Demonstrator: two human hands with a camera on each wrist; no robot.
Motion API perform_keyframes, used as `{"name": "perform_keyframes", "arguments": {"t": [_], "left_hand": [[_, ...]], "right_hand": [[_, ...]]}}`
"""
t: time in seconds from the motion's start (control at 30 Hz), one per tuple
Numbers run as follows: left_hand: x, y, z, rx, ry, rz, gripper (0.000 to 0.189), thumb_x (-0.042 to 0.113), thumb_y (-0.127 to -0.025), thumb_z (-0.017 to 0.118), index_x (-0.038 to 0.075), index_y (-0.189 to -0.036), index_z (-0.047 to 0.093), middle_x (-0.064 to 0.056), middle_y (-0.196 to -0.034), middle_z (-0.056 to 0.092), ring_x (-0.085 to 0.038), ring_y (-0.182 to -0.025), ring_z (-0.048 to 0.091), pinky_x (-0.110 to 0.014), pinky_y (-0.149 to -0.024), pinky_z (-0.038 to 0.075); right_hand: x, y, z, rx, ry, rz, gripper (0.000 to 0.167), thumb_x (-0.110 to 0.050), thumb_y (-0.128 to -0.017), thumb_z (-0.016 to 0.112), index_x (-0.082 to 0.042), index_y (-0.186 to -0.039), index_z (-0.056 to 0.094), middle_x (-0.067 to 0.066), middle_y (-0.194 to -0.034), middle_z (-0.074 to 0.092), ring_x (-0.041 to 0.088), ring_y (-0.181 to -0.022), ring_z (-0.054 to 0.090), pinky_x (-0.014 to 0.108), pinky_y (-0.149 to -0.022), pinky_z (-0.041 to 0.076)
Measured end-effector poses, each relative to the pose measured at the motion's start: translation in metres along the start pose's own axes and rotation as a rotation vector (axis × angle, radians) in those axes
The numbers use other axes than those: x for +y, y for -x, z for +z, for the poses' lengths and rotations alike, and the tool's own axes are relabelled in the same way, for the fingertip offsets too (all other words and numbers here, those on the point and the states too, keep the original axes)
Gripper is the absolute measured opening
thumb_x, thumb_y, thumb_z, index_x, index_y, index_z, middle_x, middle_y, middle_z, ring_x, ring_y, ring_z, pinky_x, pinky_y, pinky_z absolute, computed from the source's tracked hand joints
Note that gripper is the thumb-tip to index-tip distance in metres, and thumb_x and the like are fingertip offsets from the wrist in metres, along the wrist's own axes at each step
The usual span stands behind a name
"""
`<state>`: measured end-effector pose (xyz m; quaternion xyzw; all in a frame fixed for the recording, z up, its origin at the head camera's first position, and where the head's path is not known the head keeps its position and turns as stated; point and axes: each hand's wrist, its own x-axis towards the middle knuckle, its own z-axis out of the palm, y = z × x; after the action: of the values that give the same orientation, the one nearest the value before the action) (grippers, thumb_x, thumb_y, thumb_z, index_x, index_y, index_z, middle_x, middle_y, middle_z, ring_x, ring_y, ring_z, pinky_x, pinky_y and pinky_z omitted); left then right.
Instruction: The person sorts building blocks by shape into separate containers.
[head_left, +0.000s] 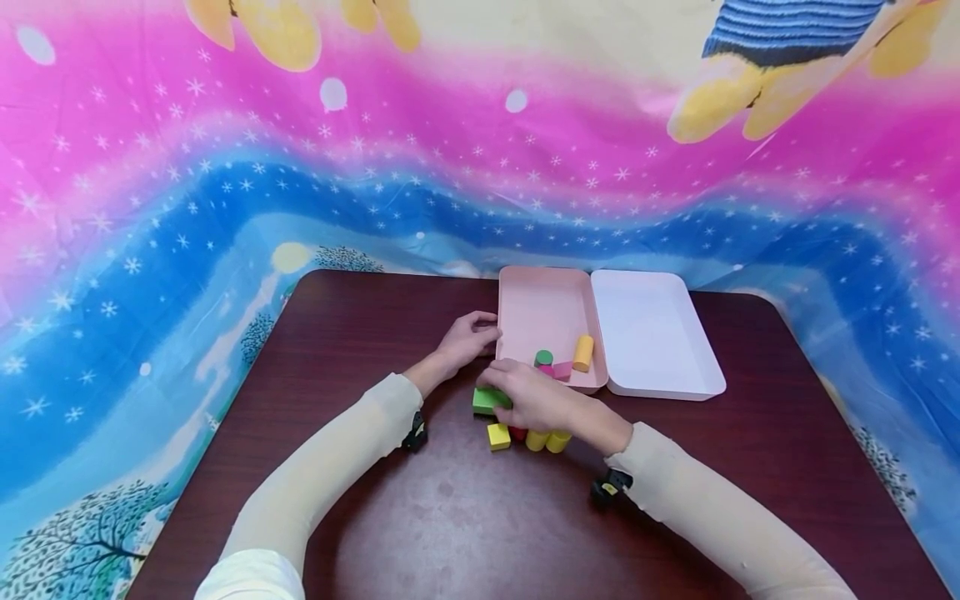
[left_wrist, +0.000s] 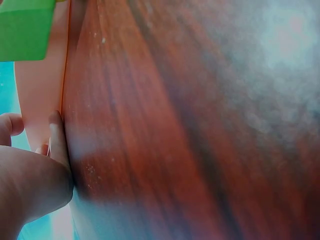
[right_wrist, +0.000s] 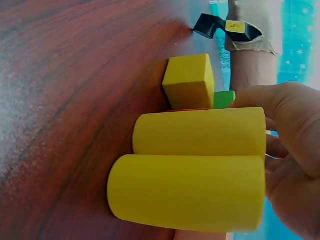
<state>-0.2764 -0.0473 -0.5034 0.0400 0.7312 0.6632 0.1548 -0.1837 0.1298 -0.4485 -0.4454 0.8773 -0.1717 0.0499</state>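
My right hand (head_left: 534, 398) holds a green block (head_left: 486, 402), fingers over its far side and thumb at its near end. Just under that hand are a yellow cube (head_left: 498, 437), a mostly hidden red block (head_left: 517, 433) and two yellow cylinders (right_wrist: 200, 132), which stand side by side. At the left side of a pink tray (head_left: 551, 292), my left hand (head_left: 467, 340) rests its extended fingers against the outer wall. In the left wrist view one finger (left_wrist: 58, 135) lies along that wall. The tray contains an orange cylinder (head_left: 582, 353), a green round piece (head_left: 543, 357) and pink pieces (head_left: 562, 370).
A white tray (head_left: 652, 333) adjoins the pink one on the right. Both stand near the back edge of a dark brown table (head_left: 450, 517). Behind the table hangs a colourful printed cloth (head_left: 450, 167). Each wrist carries a small black device (head_left: 611, 486).
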Motion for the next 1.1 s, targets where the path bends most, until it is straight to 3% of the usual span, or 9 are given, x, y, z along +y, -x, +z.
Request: {"name": "perform_keyframes", "arguments": {"t": [0.27,0.57,0.8,1.1], "left_hand": [[0.001,0.001,0.000,-0.006,0.007,0.005,0.047,0.015,-0.105,0.066,0.001,-0.148,0.054,-0.019,-0.139,0.065,-0.030,-0.120,0.069,-0.038,-0.094,0.062],[0.000,-0.001,0.001,-0.005,0.027,0.008,0.046,0.012,-0.105,0.066,-0.001,-0.148,0.054,-0.020,-0.136,0.065,-0.031,-0.119,0.069,-0.038,-0.093,0.063],[-0.003,-0.002,0.000,-0.002,0.025,0.009,0.044,0.012,-0.105,0.065,0.000,-0.146,0.055,-0.018,-0.134,0.066,-0.028,-0.117,0.070,-0.038,-0.092,0.063],[-0.003,-0.003,0.001,-0.001,0.036,0.005,0.044,0.012,-0.106,0.065,0.001,-0.147,0.055,-0.020,-0.134,0.066,-0.030,-0.117,0.070,-0.040,-0.094,0.062]], "right_hand": [[-0.001,0.004,-0.012,0.049,-0.064,0.022,0.035,-0.011,-0.091,0.079,-0.006,-0.125,0.069,0.004,-0.121,0.066,0.019,-0.109,0.059,0.034,-0.093,0.057],[0.008,0.013,-0.023,0.157,-0.129,0.019,0.036,-0.007,-0.089,0.080,-0.006,-0.123,0.067,0.006,-0.119,0.067,0.020,-0.103,0.063,0.035,-0.091,0.059],[0.014,0.019,-0.029,0.207,-0.120,0.034,0.038,-0.007,-0.087,0.081,-0.007,-0.123,0.069,0.004,-0.118,0.069,0.022,-0.099,0.064,0.033,-0.084,0.058],[0.026,0.022,-0.029,0.229,-0.129,0.053,0.037,-0.008,-0.088,0.082,-0.006,-0.123,0.070,0.005,-0.116,0.070,0.019,-0.099,0.066,0.038,-0.089,0.061]]}}
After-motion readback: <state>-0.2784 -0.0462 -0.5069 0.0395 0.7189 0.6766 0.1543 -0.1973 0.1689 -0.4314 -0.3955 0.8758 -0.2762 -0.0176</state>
